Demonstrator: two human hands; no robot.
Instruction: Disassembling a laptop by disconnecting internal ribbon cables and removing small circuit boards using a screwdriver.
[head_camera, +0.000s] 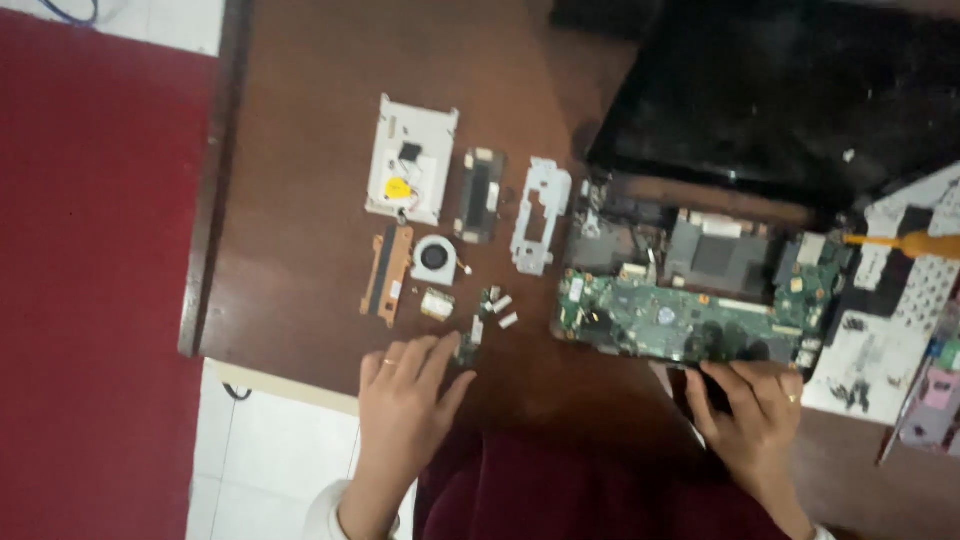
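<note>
On the brown table (300, 250) | left hand (405, 395) grip pinches small green board (466, 349) | right hand (752, 410) grip clamps open laptop (690, 320) edge

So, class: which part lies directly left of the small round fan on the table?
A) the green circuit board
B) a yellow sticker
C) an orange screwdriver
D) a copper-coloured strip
D: the copper-coloured strip lies just left of the fan on the table.
</note>
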